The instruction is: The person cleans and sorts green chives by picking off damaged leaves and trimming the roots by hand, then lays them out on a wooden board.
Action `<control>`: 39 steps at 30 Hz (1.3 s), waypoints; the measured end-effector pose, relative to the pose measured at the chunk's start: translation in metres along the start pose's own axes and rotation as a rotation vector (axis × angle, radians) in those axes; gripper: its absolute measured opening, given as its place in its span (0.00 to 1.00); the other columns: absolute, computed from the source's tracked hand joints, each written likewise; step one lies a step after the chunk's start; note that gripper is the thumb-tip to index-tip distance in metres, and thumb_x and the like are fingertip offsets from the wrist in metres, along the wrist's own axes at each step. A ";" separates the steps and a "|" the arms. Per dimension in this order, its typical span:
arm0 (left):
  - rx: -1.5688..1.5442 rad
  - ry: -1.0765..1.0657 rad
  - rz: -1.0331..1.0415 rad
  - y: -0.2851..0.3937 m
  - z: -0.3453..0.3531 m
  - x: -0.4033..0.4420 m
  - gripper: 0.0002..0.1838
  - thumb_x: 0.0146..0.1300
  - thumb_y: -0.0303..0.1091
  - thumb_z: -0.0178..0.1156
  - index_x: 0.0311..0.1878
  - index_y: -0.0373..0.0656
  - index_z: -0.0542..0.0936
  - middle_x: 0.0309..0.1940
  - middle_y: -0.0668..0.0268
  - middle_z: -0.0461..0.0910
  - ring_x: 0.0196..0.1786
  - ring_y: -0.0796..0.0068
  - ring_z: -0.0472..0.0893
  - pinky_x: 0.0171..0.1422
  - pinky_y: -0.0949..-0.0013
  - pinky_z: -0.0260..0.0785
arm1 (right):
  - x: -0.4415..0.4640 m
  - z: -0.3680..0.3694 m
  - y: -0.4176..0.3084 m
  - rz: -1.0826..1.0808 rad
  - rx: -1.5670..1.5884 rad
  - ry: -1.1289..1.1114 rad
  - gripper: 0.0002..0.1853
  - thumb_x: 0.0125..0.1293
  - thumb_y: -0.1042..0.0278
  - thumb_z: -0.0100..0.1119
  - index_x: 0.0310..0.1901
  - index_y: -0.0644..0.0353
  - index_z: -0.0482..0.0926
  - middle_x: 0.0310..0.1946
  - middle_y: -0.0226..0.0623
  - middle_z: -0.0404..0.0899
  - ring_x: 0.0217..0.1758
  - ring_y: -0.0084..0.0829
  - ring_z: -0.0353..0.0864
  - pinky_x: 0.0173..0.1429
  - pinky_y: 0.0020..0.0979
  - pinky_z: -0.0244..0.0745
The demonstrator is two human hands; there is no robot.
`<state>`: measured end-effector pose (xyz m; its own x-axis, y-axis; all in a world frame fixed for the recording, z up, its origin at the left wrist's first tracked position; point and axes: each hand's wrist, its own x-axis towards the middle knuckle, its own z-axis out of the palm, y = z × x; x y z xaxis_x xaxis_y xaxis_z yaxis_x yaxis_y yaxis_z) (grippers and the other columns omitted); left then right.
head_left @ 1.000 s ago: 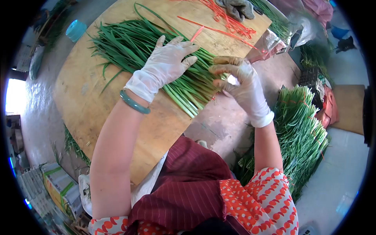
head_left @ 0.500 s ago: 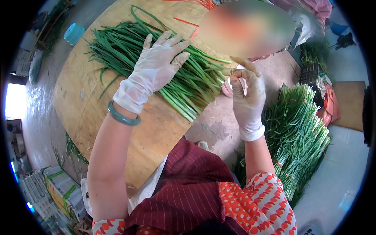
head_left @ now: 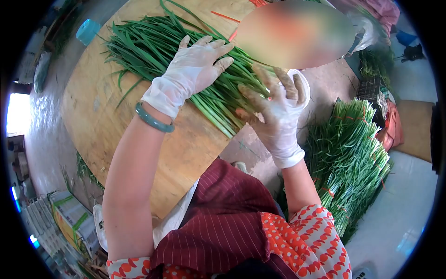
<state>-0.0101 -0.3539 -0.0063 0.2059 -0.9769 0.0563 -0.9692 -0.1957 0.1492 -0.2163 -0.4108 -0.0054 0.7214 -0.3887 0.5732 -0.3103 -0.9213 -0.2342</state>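
Note:
A loose heap of garlic chives lies across the wooden board, leaves to the upper left and pale stem ends to the lower right. My gloved left hand rests open on the middle of the heap, fingers spread over the stalks. At the stem ends, my gloved right hand is open with its fingers apart, slightly smeared by motion. Whether its fingertips touch the stems I cannot tell. Just behind it a round white container is partly hidden.
Tied bundles of chives are stacked on the floor at right, beside a black crate. Red ties lie at the board's far side. A blue container stands beyond the board's left edge. A blurred patch hides the upper right.
My right hand has opened from a pinch and moved left and down to the stem ends. My left hand has stayed on the chives, shifting slightly in view.

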 end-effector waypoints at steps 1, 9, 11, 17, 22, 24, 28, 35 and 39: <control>-0.002 -0.002 -0.001 0.001 0.000 0.001 0.25 0.68 0.52 0.40 0.65 0.55 0.63 0.65 0.67 0.64 0.70 0.64 0.57 0.72 0.46 0.40 | 0.001 0.005 0.001 -0.056 -0.071 0.011 0.15 0.47 0.57 0.66 0.39 0.44 0.82 0.51 0.25 0.75 0.61 0.38 0.65 0.68 0.43 0.47; -0.186 -0.073 -0.056 -0.013 -0.004 0.004 0.25 0.70 0.55 0.33 0.66 0.60 0.63 0.65 0.66 0.63 0.70 0.63 0.57 0.72 0.48 0.39 | -0.003 0.001 0.015 0.192 0.387 0.373 0.07 0.57 0.73 0.59 0.38 0.57 0.77 0.40 0.32 0.79 0.43 0.32 0.77 0.55 0.39 0.66; -0.210 -0.068 -0.051 -0.017 -0.001 0.006 0.25 0.70 0.55 0.32 0.65 0.61 0.64 0.65 0.66 0.64 0.70 0.63 0.57 0.72 0.48 0.39 | -0.005 -0.019 0.012 0.406 0.569 0.460 0.05 0.64 0.75 0.53 0.41 0.65 0.74 0.35 0.38 0.80 0.34 0.29 0.80 0.43 0.31 0.74; -0.177 -0.061 -0.044 -0.017 -0.002 0.008 0.24 0.71 0.53 0.30 0.64 0.60 0.65 0.64 0.67 0.65 0.68 0.64 0.60 0.71 0.49 0.40 | 0.002 -0.038 -0.003 -0.138 0.282 0.107 0.07 0.59 0.69 0.56 0.39 0.57 0.78 0.28 0.35 0.77 0.28 0.33 0.75 0.36 0.34 0.71; -0.094 -0.055 -0.013 -0.022 0.010 0.011 0.24 0.71 0.53 0.30 0.64 0.59 0.66 0.62 0.67 0.67 0.68 0.63 0.60 0.72 0.49 0.39 | -0.026 0.013 -0.009 0.096 -0.162 -0.205 0.11 0.55 0.63 0.60 0.41 0.45 0.81 0.33 0.30 0.72 0.36 0.33 0.70 0.41 0.36 0.61; -0.137 -0.050 -0.032 -0.021 0.010 0.008 0.25 0.71 0.54 0.30 0.64 0.59 0.66 0.62 0.66 0.67 0.68 0.62 0.59 0.72 0.49 0.38 | -0.028 0.020 -0.008 0.109 -0.177 -0.197 0.11 0.55 0.61 0.60 0.41 0.45 0.81 0.32 0.29 0.72 0.36 0.33 0.70 0.41 0.36 0.60; -0.192 -0.036 -0.037 -0.020 0.008 0.008 0.26 0.70 0.56 0.30 0.64 0.60 0.65 0.63 0.67 0.66 0.69 0.61 0.59 0.72 0.49 0.37 | -0.031 0.015 -0.008 0.099 -0.144 -0.082 0.09 0.54 0.64 0.62 0.38 0.44 0.81 0.31 0.26 0.72 0.36 0.31 0.69 0.42 0.36 0.58; -0.212 0.058 0.021 -0.017 0.008 0.002 0.24 0.70 0.53 0.33 0.63 0.57 0.67 0.64 0.66 0.65 0.69 0.62 0.58 0.73 0.51 0.37 | -0.019 -0.057 0.044 0.563 0.241 0.501 0.12 0.71 0.64 0.45 0.43 0.61 0.77 0.27 0.29 0.74 0.27 0.17 0.67 0.32 0.21 0.64; -0.120 0.170 0.081 -0.016 0.008 -0.002 0.23 0.71 0.51 0.34 0.63 0.56 0.67 0.65 0.66 0.63 0.70 0.61 0.57 0.73 0.51 0.36 | 0.009 -0.100 0.066 0.596 0.168 0.727 0.16 0.72 0.65 0.39 0.44 0.64 0.78 0.26 0.31 0.74 0.27 0.21 0.68 0.32 0.22 0.65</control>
<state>0.0036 -0.3495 -0.0168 0.1581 -0.9585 0.2373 -0.9625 -0.0959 0.2536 -0.2923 -0.4740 0.0626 -0.1053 -0.7463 0.6573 -0.3685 -0.5846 -0.7228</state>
